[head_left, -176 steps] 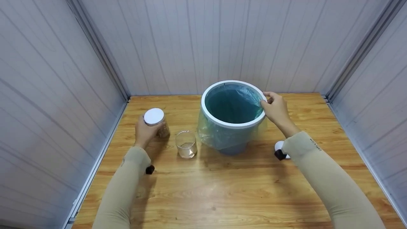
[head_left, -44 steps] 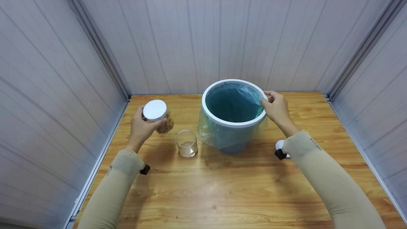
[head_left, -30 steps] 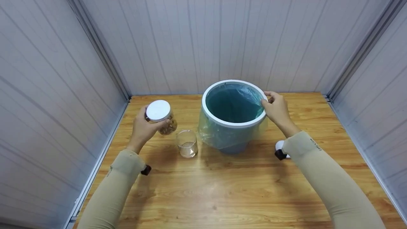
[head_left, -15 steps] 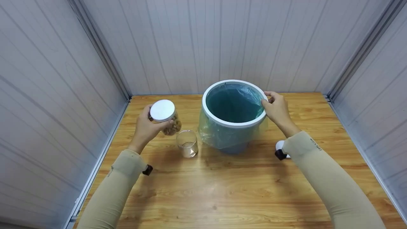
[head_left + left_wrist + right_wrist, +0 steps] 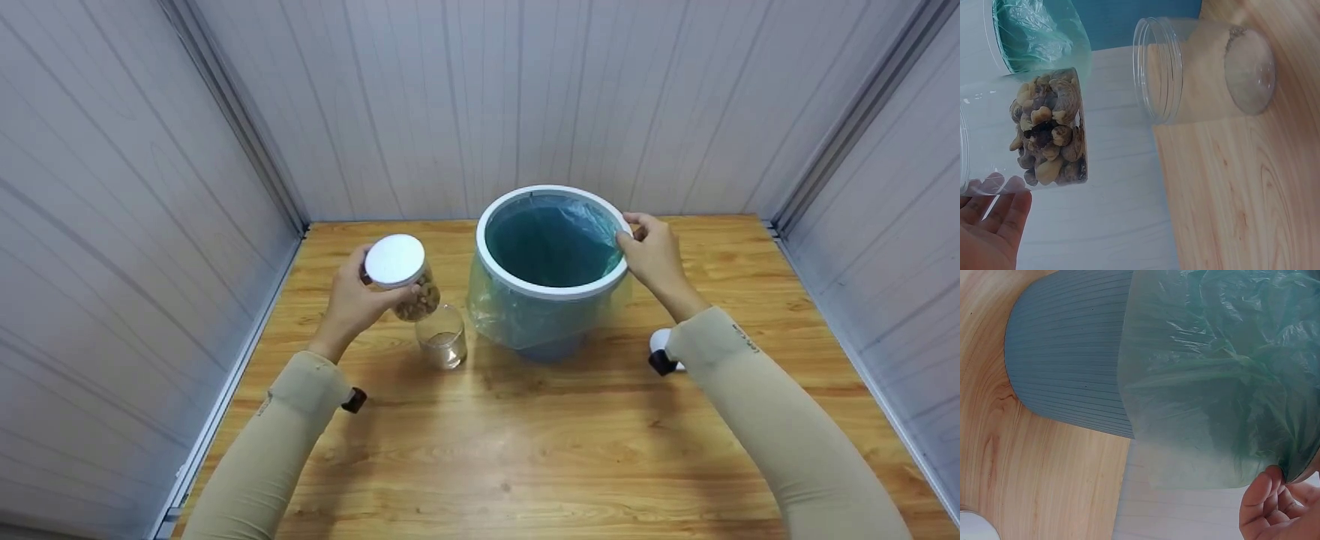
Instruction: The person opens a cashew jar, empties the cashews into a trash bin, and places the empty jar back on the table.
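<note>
My left hand point(image 5: 352, 306) grips a clear jar point(image 5: 417, 300) with a white lid, held above the table and slightly tilted. Brown and tan nut-like pieces point(image 5: 1050, 129) lie at its bottom in the left wrist view. Just below and to the right stands a lidless clear jar point(image 5: 441, 337), upright, with small dark specks near its base. A blue-grey trash bin point(image 5: 551, 351) with a white rim point(image 5: 556, 292) stands further right, lined with a green plastic bag point(image 5: 510, 322) that hangs over its outside. My right hand point(image 5: 654, 251) pinches the bin's rim and bag at the right side.
A white round lid point(image 5: 660, 340) lies on the wooden table point(image 5: 495, 450), partly hidden by the right cuff. Pale panel walls point(image 5: 420, 105) enclose the table at the back and both sides.
The left hand has lifted the nut-filled jar off the table, then carried it right, closer to the lidless jar. The right hand stays at the bin's rim.
</note>
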### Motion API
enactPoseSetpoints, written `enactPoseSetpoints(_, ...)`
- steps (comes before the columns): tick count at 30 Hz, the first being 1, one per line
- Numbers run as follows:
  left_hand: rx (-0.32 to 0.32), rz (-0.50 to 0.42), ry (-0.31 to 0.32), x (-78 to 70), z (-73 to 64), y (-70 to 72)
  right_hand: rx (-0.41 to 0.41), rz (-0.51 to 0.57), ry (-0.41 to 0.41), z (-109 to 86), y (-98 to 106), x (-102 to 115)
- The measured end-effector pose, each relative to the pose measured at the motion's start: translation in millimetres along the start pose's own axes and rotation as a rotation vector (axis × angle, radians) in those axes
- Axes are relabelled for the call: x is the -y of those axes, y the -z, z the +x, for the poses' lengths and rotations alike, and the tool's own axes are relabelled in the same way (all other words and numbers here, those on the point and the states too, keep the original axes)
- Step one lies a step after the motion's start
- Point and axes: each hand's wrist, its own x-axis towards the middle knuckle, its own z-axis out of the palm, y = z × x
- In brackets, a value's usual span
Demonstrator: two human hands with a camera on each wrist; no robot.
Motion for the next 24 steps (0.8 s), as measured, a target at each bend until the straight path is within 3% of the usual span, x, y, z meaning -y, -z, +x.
enactPoseSetpoints(13,0.034,0.005,-0.025,-13.0,-2.2,-7.9,-0.022,0.003,0.023,1.3,-2,-2)
enactPoseSetpoints(24,0.103,-0.024,-0.064,-20.1,-5.9,-16.5,-0.015,0.001,0.020,0.2,-2,-4)
